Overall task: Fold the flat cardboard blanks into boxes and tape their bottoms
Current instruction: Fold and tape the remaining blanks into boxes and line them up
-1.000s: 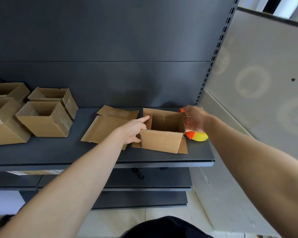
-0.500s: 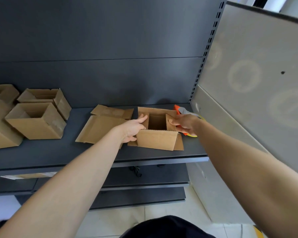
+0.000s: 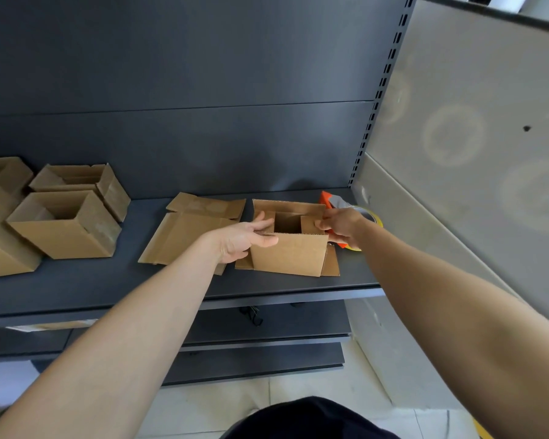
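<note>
A small brown cardboard box [image 3: 289, 253] stands on the dark shelf [image 3: 108, 280], its upper flaps partly turned inward. My left hand [image 3: 244, 239] grips its left side, thumb over the front wall's top edge. My right hand [image 3: 339, 226] pinches the right flap, which is folded in over the opening. Just left of the box lie flat cardboard blanks [image 3: 184, 236], overlapping each other. An orange and yellow tape dispenser [image 3: 336, 201] sits behind my right hand, mostly hidden by it.
Several folded boxes [image 3: 67, 226] stand at the left end of the shelf. A dark back panel rises behind. A grey wall [image 3: 457, 153] closes the right side. Lower shelves [image 3: 267, 327] and a pale tiled floor lie beneath.
My right hand left the tape dispenser and came onto the box's right flap, pushing it inward. My left hand slid from the left flap to grip the box's left front corner.
</note>
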Action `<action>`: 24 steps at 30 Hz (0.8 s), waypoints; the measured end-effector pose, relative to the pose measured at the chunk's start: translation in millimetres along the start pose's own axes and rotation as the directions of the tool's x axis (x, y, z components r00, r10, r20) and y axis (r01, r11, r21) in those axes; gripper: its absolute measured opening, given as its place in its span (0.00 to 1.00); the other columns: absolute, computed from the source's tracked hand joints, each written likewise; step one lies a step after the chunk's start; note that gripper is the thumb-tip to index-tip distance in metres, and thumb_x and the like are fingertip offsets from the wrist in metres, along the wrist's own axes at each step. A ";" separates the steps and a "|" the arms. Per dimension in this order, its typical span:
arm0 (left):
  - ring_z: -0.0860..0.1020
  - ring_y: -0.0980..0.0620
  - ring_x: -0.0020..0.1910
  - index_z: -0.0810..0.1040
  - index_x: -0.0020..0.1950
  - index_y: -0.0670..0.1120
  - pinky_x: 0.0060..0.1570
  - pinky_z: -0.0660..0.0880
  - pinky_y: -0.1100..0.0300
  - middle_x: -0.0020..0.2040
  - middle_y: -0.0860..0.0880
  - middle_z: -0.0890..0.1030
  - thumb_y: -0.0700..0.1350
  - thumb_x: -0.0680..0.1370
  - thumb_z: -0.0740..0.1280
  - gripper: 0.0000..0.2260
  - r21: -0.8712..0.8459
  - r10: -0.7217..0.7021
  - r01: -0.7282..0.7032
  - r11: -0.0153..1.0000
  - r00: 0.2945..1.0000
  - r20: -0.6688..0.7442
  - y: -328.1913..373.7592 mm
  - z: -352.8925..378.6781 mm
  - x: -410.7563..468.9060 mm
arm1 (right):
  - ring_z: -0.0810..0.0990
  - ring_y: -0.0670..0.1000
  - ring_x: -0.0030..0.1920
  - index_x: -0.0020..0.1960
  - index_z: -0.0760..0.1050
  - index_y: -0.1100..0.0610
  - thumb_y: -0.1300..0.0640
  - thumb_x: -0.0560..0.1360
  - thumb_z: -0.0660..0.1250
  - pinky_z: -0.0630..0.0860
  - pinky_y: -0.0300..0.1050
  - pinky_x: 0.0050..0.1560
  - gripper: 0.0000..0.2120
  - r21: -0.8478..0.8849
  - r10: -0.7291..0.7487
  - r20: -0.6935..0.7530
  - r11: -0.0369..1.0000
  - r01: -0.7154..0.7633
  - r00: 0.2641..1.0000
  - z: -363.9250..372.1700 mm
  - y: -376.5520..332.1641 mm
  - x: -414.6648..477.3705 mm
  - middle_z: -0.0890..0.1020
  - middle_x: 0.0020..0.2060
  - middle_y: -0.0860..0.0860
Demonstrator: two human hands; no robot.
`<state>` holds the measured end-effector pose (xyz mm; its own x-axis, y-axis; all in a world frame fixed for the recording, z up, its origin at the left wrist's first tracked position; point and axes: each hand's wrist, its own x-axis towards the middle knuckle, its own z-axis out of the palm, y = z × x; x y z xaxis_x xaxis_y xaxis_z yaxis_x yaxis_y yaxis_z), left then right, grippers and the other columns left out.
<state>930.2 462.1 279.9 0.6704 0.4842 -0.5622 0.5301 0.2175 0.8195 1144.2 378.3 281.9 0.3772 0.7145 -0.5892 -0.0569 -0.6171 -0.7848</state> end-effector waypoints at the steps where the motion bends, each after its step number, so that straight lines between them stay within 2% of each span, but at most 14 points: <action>1: 0.46 0.49 0.77 0.57 0.77 0.52 0.74 0.45 0.42 0.78 0.60 0.44 0.43 0.77 0.68 0.31 0.000 0.001 -0.001 1.000 1.000 -0.006 -0.7 -0.3 0.8 | 0.80 0.50 0.42 0.66 0.71 0.61 0.67 0.78 0.62 0.81 0.46 0.49 0.16 0.048 -0.001 0.024 0.999 0.000 1.000 -1.2 -0.6 -3.5 0.78 0.47 0.53; 3: 0.47 0.49 0.77 0.60 0.76 0.51 0.74 0.46 0.42 0.78 0.61 0.46 0.43 0.77 0.67 0.30 -0.007 0.003 -0.003 1.000 1.000 -0.018 -1.6 -0.5 2.1 | 0.81 0.52 0.46 0.61 0.70 0.59 0.67 0.78 0.61 0.80 0.46 0.45 0.13 0.210 0.010 0.069 0.977 -0.024 0.998 -5.1 -1.5 -8.9 0.78 0.52 0.56; 5: 0.48 0.49 0.77 0.62 0.75 0.51 0.74 0.46 0.42 0.78 0.61 0.47 0.42 0.77 0.68 0.28 -0.010 0.001 -0.001 1.000 1.000 -0.030 -1.8 0.0 1.6 | 0.82 0.55 0.49 0.59 0.70 0.58 0.62 0.78 0.63 0.80 0.48 0.44 0.11 0.350 0.006 0.126 0.935 -0.050 0.992 -9.6 -3.2 -11.4 0.80 0.54 0.58; 9: 0.49 0.49 0.77 0.67 0.73 0.49 0.74 0.47 0.43 0.78 0.60 0.49 0.42 0.77 0.67 0.25 0.001 0.003 -0.003 1.000 0.998 -0.057 1.7 2.6 -1.5 | 0.81 0.56 0.53 0.63 0.70 0.58 0.43 0.77 0.63 0.80 0.48 0.44 0.22 0.299 0.018 0.159 0.952 -0.065 0.987 -9.4 -9.4 -9.7 0.80 0.54 0.58; 12: 0.55 0.48 0.76 0.73 0.69 0.48 0.75 0.51 0.45 0.77 0.57 0.56 0.42 0.76 0.69 0.21 0.027 0.050 -0.046 0.999 0.985 -0.164 2.8 4.7 -3.4 | 0.83 0.55 0.48 0.62 0.71 0.59 0.48 0.77 0.66 0.81 0.50 0.48 0.20 0.253 0.038 0.043 0.966 -0.048 0.998 -3.0 -11.5 -7.0 0.82 0.48 0.57; 15: 0.62 0.47 0.73 0.73 0.68 0.47 0.72 0.59 0.49 0.74 0.54 0.65 0.42 0.74 0.72 0.23 0.043 0.101 -0.092 0.995 0.937 -0.334 2.1 9.2 -1.9 | 0.83 0.54 0.46 0.61 0.70 0.59 0.51 0.77 0.68 0.82 0.50 0.46 0.17 0.257 0.056 -0.002 0.965 -0.054 0.998 0.3 -11.5 -6.6 0.82 0.48 0.56; 17: 0.68 0.47 0.68 0.76 0.61 0.47 0.65 0.66 0.53 0.70 0.51 0.69 0.41 0.72 0.74 0.19 0.050 0.128 -0.118 0.992 0.899 -0.418 1.5 14.5 1.0 | 0.84 0.54 0.47 0.63 0.69 0.58 0.53 0.76 0.69 0.82 0.50 0.44 0.19 0.267 0.059 -0.016 0.962 -0.053 0.998 0.3 -11.0 -6.3 0.82 0.49 0.56; 19: 0.70 0.49 0.60 0.74 0.56 0.47 0.56 0.70 0.57 0.66 0.49 0.70 0.41 0.71 0.75 0.17 0.085 0.138 -0.110 0.990 0.856 -0.498 1.6 21.3 2.2 | 0.84 0.55 0.48 0.62 0.69 0.58 0.53 0.76 0.69 0.82 0.50 0.43 0.19 0.268 0.063 -0.016 0.962 -0.057 0.998 0.9 -11.1 -6.4 0.82 0.51 0.57; 21: 0.68 0.51 0.57 0.67 0.60 0.47 0.52 0.67 0.59 0.66 0.47 0.67 0.41 0.71 0.75 0.23 0.108 0.121 -0.073 0.991 0.824 -0.553 0.8 25.7 2.3 | 0.83 0.55 0.48 0.61 0.71 0.59 0.53 0.76 0.68 0.82 0.49 0.42 0.17 0.265 0.065 -0.006 0.962 -0.061 0.998 1.4 -11.0 -7.2 0.82 0.52 0.57; 24: 0.66 0.50 0.61 0.57 0.69 0.50 0.54 0.67 0.59 0.70 0.46 0.61 0.41 0.70 0.76 0.36 0.090 0.131 -0.096 0.991 0.799 -0.586 -3.0 27.6 1.0 | 0.83 0.54 0.47 0.60 0.70 0.59 0.54 0.76 0.68 0.82 0.49 0.40 0.16 0.256 0.063 -0.009 0.965 -0.058 0.998 2.2 -10.6 -8.0 0.82 0.50 0.57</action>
<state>943.6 438.6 273.8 0.3010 0.9125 -0.2772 0.5075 0.0929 0.8567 1139.8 379.8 294.6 0.3811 0.6716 -0.6354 -0.3136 -0.5526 -0.7722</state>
